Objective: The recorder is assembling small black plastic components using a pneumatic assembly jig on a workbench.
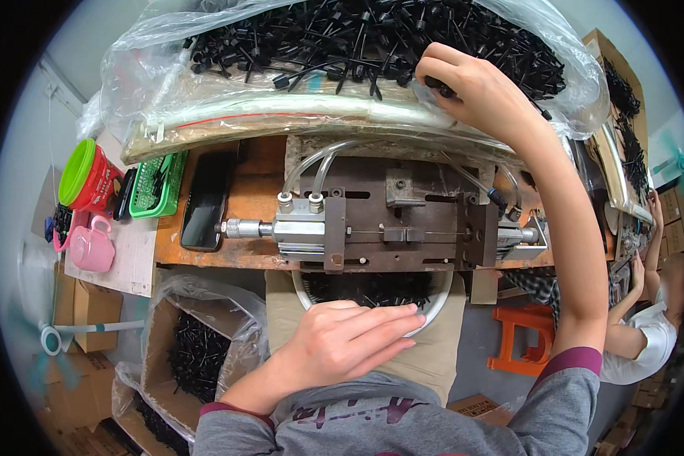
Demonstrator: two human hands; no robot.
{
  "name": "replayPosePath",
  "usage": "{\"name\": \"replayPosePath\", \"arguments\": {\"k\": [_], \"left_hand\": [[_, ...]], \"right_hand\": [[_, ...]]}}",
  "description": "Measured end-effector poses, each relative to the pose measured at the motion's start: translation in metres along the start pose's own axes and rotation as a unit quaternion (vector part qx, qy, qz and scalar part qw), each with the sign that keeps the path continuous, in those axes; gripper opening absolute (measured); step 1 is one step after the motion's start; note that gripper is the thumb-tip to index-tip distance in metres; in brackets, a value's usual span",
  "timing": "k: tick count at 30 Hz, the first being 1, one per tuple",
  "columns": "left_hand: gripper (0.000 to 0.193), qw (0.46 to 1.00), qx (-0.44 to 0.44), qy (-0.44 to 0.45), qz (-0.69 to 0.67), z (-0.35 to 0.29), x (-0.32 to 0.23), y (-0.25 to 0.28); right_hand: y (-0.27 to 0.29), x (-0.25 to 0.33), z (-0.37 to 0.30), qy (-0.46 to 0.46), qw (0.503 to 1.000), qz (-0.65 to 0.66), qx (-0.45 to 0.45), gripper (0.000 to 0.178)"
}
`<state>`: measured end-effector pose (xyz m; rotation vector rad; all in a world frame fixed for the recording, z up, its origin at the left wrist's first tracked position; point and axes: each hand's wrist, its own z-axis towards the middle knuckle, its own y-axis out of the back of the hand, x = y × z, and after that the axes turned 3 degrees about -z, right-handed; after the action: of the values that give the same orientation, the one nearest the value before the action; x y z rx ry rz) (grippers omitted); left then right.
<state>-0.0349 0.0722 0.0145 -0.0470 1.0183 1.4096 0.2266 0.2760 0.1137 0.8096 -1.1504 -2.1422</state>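
Note:
My right hand (475,87) reaches up into a clear plastic bag (159,83) heaped with small black plastic parts (319,38), its fingers closed on some of them at the pile's right side. My left hand (346,338) rests flat, fingers apart and holding nothing, on the rim of a white bowl (437,304) of black parts in my lap. Between the hands a metal pneumatic fixture (380,228) with clear hoses sits on a worn wooden bench (243,197).
A black phone (205,201), a green basket (156,186), a red jar with a green lid (87,175) and a pink cup (91,243) lie at the left. A bag-lined cardboard box (194,349) of black parts stands below. Another person (650,327) sits at right by an orange stool (524,338).

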Motion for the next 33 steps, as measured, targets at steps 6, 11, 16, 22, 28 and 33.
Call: {"name": "replayPosePath", "arguments": {"k": [6,11,16,22,28,33], "left_hand": [[0.031,1.000,0.005,0.001,-0.001,0.009,-0.003,0.006],[0.030,0.996,-0.085,-0.033,-0.004,0.034,0.005,0.014],[0.035,0.968,-0.230,0.023,-0.101,0.083,0.025,0.014],[0.039,0.923,-0.206,0.094,-0.311,0.136,0.047,0.002],[0.029,0.935,-0.190,0.136,-0.266,0.153,0.067,0.016],[0.024,0.963,-0.211,0.112,-0.124,0.162,0.075,0.027]], "right_hand": [[0.014,-0.003,-0.011,-0.123,0.974,0.126,-0.144,0.022],[0.032,0.002,-0.020,-0.280,0.869,0.311,-0.264,0.019],[0.039,0.061,-0.031,-0.240,0.877,0.282,-0.308,0.024],[0.014,0.083,-0.032,-0.108,0.921,0.166,-0.335,0.031],[0.006,0.074,-0.037,-0.172,0.910,0.246,-0.287,0.025],[0.005,0.065,-0.041,-0.272,0.825,0.421,-0.263,0.019]]}}
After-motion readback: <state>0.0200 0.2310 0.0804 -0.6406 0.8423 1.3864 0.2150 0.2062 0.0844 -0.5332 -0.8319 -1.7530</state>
